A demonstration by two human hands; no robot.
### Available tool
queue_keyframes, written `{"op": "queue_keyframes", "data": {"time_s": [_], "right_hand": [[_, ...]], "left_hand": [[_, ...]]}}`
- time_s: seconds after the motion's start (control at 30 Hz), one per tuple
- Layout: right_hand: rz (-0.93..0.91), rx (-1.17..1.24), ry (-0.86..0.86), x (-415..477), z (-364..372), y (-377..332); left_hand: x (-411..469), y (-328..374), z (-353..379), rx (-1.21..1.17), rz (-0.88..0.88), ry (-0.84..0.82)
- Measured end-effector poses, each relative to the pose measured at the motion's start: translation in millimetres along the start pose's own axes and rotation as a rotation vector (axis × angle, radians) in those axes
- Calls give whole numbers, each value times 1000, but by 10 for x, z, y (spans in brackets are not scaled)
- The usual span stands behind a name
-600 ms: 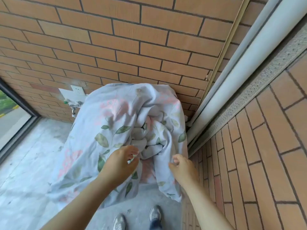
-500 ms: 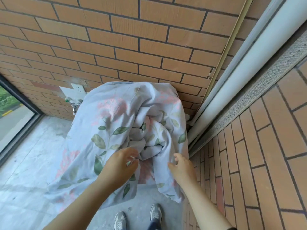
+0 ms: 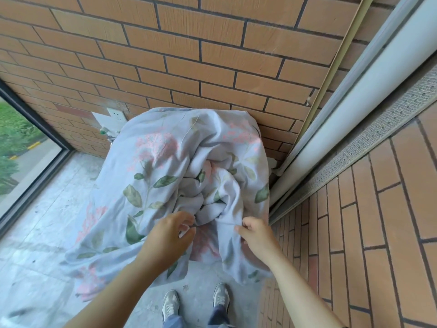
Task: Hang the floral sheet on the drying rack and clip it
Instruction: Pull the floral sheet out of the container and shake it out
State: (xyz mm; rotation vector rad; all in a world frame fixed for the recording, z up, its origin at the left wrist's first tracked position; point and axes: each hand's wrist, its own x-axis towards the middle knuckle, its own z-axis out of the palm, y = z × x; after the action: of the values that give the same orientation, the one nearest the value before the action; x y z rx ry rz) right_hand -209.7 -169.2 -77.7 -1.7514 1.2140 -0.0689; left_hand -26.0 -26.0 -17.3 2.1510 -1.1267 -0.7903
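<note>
Still pinching a fold of the bunched floral sheet with the right hand; apparently released now from the left hand, fingers loosely curled.

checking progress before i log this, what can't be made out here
Head view only.
Rack: wholly covered by the sheet, so its bars and shape cannot be seen.
Clips: none in sight; any would be under the folds.
Left hand: its curled fingers hide whether it grips cloth or something small.
Wall fitting: too small to identify, and its right end runs behind the sheet.
</note>
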Motion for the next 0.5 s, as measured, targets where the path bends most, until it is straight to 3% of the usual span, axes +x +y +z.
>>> {"op": "queue_keyframes", "data": {"time_s": [0.17,0.4,0.5], "right_hand": [[-27,548,-44,-153,-448,-688],[-140,726,-88,-245,-585,-1624],[-189,806,-80,-220,-589,-1887]], "left_hand": [[-31,17,-1,-63,4,14],[-95,290,-206,-192,102,15],[-54,259,-273,-115,117,119]]}}
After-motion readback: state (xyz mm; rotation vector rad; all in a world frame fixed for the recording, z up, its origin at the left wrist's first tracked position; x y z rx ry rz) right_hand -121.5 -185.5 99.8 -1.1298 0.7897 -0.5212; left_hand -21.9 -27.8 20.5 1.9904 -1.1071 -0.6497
